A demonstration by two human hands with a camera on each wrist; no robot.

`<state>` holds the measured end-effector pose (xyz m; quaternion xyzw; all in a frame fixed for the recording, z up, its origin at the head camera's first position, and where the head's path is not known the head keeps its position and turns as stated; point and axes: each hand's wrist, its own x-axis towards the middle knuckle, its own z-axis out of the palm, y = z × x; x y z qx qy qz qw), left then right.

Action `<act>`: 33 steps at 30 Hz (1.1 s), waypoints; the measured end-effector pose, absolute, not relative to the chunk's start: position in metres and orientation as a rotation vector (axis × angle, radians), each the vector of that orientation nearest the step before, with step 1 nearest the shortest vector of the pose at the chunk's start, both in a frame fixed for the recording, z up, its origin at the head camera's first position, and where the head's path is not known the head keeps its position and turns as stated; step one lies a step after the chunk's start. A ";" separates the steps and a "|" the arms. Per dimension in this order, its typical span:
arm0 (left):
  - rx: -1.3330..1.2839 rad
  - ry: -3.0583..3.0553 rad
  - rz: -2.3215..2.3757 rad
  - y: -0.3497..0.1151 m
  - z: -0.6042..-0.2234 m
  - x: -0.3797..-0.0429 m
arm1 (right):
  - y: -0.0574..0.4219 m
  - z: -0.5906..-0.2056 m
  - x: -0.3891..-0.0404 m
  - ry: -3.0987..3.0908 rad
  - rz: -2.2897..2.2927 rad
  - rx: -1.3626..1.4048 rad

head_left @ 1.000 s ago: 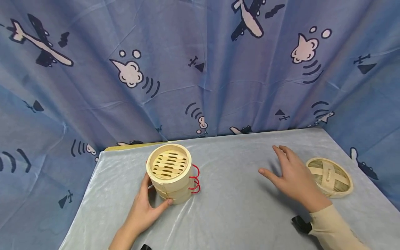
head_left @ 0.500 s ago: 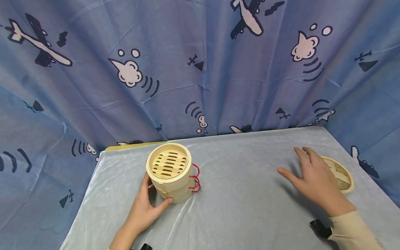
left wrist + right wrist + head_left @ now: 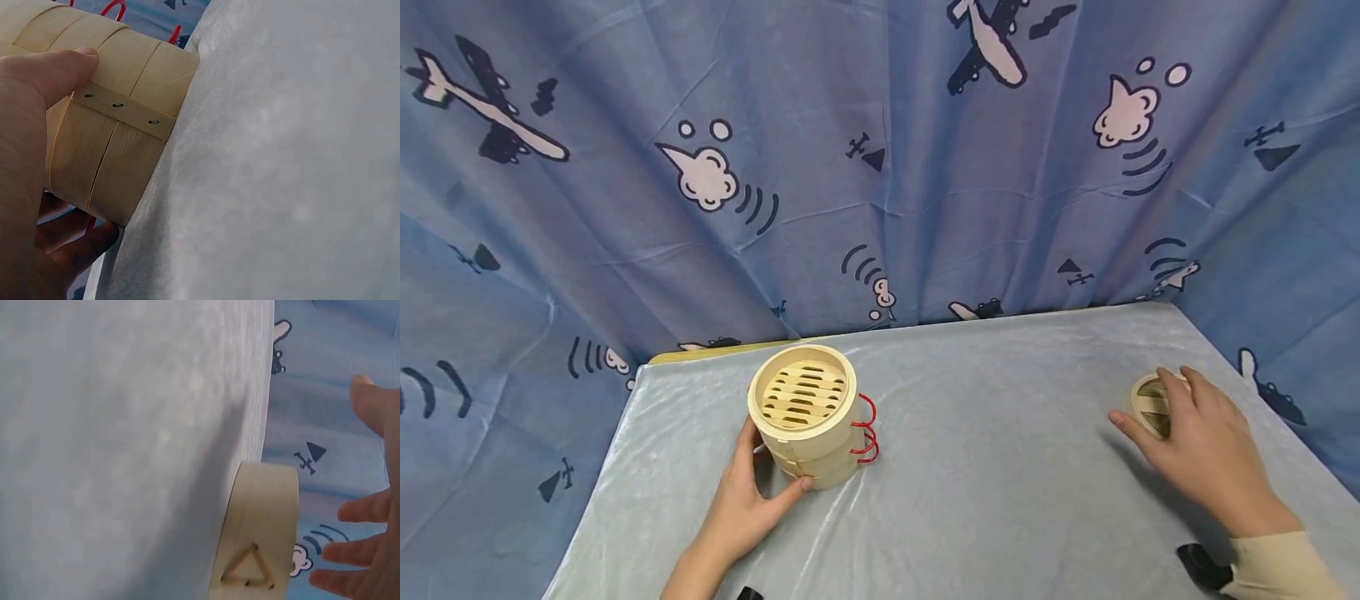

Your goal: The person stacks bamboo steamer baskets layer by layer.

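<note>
Two stacked bamboo steamer baskets [image 3: 805,417] stand upright on the cloth left of centre, slatted floor of the upper one showing, red loops on the right side. My left hand [image 3: 747,504] grips the stack low down. In the left wrist view its thumb [image 3: 75,65] lies along the bamboo wall, and the fingers curve round the other side. At the right, my right hand [image 3: 1206,446] hovers over the round bamboo steamer lid [image 3: 1150,406] with its fingers spread, hiding most of it. The right wrist view shows the lid's rim [image 3: 265,519] apart from the fingers.
A pale grey-blue velvety cloth [image 3: 985,467] covers the table. Behind and beside it hangs a blue curtain [image 3: 805,208] printed with planes and clouds. A yellowish edge [image 3: 722,352] shows at the table's back left.
My right hand has moved right, from beside the lid to over it, covering most of it. The left hand and the steamer baskets have stayed in place.
</note>
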<state>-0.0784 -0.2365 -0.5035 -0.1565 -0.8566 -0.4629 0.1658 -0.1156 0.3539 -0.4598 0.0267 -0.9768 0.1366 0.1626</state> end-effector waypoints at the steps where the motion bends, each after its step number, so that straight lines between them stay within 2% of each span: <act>1: -0.444 -2.441 -1.319 -0.236 -0.503 -0.078 | 0.356 -0.460 -0.115 -2.782 0.386 0.063; 17: -0.436 -2.463 -1.336 -0.237 -0.505 -0.078 | 0.381 -0.461 -0.101 -2.952 0.327 -0.261; 33: -0.473 -2.422 -1.332 -0.236 -0.505 -0.079 | 0.386 -0.463 -0.101 -3.032 0.406 -0.283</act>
